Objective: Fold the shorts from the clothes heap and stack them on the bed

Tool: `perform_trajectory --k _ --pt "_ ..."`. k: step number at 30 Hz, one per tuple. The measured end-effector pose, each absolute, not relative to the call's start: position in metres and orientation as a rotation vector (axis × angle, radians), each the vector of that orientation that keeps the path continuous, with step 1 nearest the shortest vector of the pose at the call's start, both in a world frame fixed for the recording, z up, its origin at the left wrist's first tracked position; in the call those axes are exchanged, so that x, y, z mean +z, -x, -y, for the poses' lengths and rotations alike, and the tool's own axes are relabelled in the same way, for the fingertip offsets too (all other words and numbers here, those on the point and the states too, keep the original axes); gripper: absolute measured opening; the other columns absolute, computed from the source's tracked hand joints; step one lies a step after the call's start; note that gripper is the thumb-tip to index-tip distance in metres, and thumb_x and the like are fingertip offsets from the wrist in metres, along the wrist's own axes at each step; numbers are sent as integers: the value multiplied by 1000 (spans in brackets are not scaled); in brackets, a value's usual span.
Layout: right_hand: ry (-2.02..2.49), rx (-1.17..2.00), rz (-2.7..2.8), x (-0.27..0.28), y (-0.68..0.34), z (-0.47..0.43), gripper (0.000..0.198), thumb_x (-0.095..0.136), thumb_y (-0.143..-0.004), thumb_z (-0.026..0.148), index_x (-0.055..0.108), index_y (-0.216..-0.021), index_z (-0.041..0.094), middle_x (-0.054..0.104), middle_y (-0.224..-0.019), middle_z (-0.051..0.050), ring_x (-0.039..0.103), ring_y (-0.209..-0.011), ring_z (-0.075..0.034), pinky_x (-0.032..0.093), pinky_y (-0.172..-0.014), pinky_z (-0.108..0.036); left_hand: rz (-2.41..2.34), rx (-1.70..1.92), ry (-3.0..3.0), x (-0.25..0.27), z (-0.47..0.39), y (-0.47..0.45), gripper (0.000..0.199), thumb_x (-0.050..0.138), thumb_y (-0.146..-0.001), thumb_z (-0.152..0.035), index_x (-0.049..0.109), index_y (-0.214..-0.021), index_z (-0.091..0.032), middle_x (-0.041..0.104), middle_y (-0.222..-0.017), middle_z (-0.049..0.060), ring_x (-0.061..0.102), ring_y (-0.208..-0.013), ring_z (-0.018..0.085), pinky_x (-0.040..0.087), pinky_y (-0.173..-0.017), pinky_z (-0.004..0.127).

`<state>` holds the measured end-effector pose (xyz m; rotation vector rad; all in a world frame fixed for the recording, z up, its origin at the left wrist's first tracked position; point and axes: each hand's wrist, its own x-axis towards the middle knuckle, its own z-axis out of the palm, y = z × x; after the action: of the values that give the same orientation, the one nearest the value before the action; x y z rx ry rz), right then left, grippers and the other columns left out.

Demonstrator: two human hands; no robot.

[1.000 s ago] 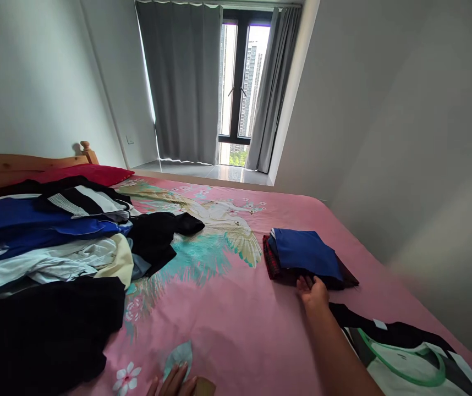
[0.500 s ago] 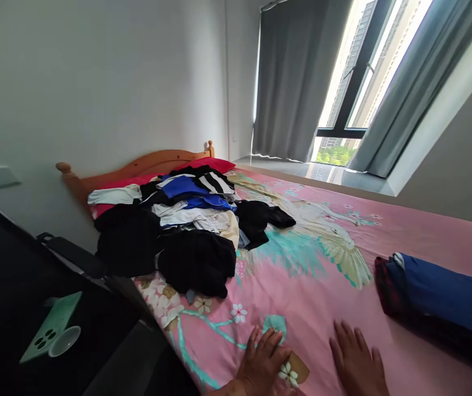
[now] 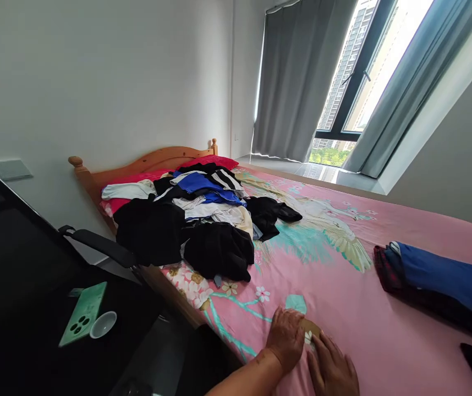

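Observation:
My left hand (image 3: 286, 338) rests on the pink flowered bedsheet (image 3: 343, 308), palm down, its fingers close together and angled right. Beside it, my right hand (image 3: 333, 364) lies on the same sheet with the fingers stretched out and the thumb apart. A narrow gap with a printed white flower shows between the two hands. Neither one holds anything that I can see. Further up the bed is a loose heap of clothes, with a black garment (image 3: 219, 250) at its near edge and a blue one (image 3: 197, 183) on top.
Folded clothes, blue on top (image 3: 446, 269), lie at the right. A black table (image 3: 25, 335) on the left carries a green phone (image 3: 83, 313), a small white cup (image 3: 103, 325) and a dark screen (image 3: 9, 231). A chair armrest (image 3: 104, 247) stands between table and bed.
My hands have come closer together on the sheet, the right one moving left towards the left one. The view has shifted slightly, and a dark corner now shows at the lower right.

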<state>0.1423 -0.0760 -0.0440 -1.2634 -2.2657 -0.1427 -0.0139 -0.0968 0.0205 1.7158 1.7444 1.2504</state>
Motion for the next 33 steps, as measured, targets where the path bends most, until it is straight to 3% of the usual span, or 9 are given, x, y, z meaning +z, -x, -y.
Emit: perform_trajectory --k 3,7,10,12,17,20,25,28,33 --pt "1192 -48 2187 -33 -142 76 42 40 -87 48 64 -110 22 61 -122 -9 57 -111 -29 41 -91 -48 -1670 1573 -1375 23 112 26 27 37 -91 -28 59 -105 -20 64 -108 11 58 -105 21 44 -98 42" --pt "1182 67 2128 -22 -137 77 35 45 -86 44 66 -104 22 63 -117 -9 57 -109 -27 42 -93 -45 -1953 1790 -1045 55 130 97 25 40 -90 -36 57 -94 -19 64 -93 8 62 -91 19 50 -85 34" --pt "1200 91 2095 -16 -133 78 32 48 -85 42 66 -102 22 63 -115 -8 57 -108 -26 42 -93 -44 -2181 1858 -881 94 123 187 29 32 -92 -37 51 -103 -17 60 -102 11 59 -95 20 47 -87 35" --pt "1224 100 2082 -14 -132 79 32 49 -84 42 66 -101 22 63 -116 -8 56 -108 -26 43 -93 -44 -2317 1858 -788 119 111 244 30 32 -91 -31 49 -109 -15 55 -115 15 53 -109 22 40 -97 37" --pt "1254 123 2060 -13 -131 80 31 50 -84 41 66 -103 23 62 -118 -7 55 -110 -26 43 -94 -45 -2433 1629 -656 147 87 313 38 67 -71 -29 57 -101 -8 53 -121 23 42 -123 36 33 -101 48" --pt "1262 136 2041 -12 -131 79 29 51 -83 40 66 -102 24 63 -117 -7 55 -110 -26 43 -94 -46 -2388 1521 -614 144 86 310 38 70 -73 -31 59 -100 -8 58 -116 19 52 -113 31 41 -94 48" --pt "1276 180 2013 -10 -131 78 27 51 -83 39 67 -99 24 63 -116 -6 55 -110 -26 41 -96 -46 -2245 1555 -705 139 91 282 29 45 -91 -30 59 -110 -13 63 -114 13 59 -105 23 45 -93 43" --pt "1297 229 1984 -6 -130 79 27 51 -82 37 67 -99 23 63 -115 -7 55 -110 -25 40 -97 -46 -2048 1622 -939 141 98 239 35 39 -88 -25 60 -113 -12 65 -115 12 60 -106 23 45 -96 39" --pt "1290 521 1813 11 -128 84 25 57 -75 34 68 -94 23 64 -114 -6 52 -112 -26 32 -104 -48 -1619 1486 -1372 138 118 110 30 54 -78 -26 70 -102 -17 71 -106 5 63 -99 24 48 -94 37"
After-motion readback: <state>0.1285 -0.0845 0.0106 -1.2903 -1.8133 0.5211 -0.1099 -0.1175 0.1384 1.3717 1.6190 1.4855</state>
